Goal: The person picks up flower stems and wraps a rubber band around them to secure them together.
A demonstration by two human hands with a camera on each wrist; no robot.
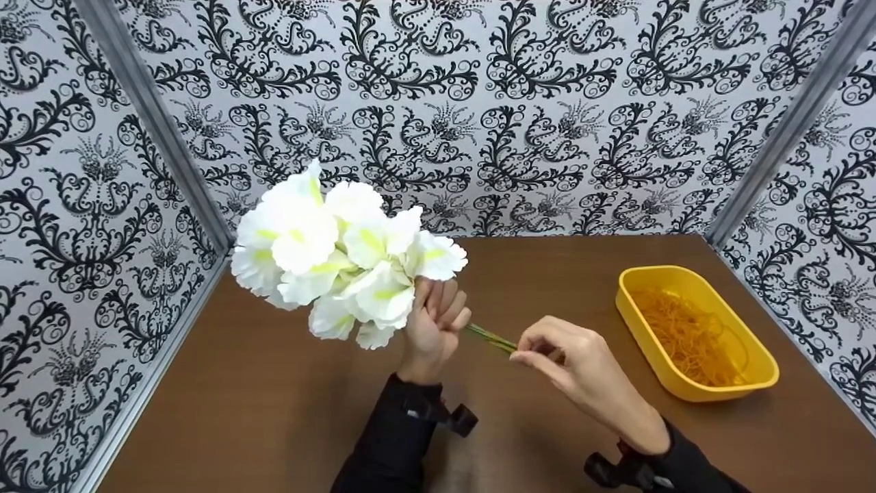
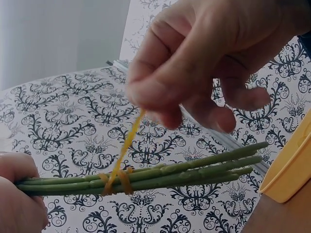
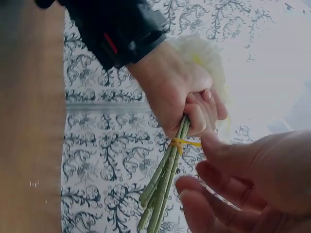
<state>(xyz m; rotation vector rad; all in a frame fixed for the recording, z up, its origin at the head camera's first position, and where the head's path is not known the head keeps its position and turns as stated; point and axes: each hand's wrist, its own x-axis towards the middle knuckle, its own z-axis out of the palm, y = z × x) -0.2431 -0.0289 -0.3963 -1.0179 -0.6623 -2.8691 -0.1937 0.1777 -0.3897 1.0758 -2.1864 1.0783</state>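
My left hand [image 1: 434, 329] grips a bunch of white artificial flowers [image 1: 349, 253] by the stems, close under the blooms. The green stems [image 2: 194, 171] stick out of that fist and fan slightly apart at their cut ends. A yellow rubber band [image 2: 127, 143] circles them in a couple of turns. One loop of it is drawn out taut from the bundle to my right hand [image 1: 582, 359], which pinches it between thumb and forefinger. In the right wrist view, the wound turns [image 3: 177, 143] sit just beyond the left fist, and the other right fingers hang loosely curled.
To the right on the brown table [image 1: 246, 411] stands a yellow tray [image 1: 636, 322] with a heap of rubber bands [image 1: 684, 335] in it. Patterned black-and-white panels [image 1: 438, 137] enclose the table at the back and sides.
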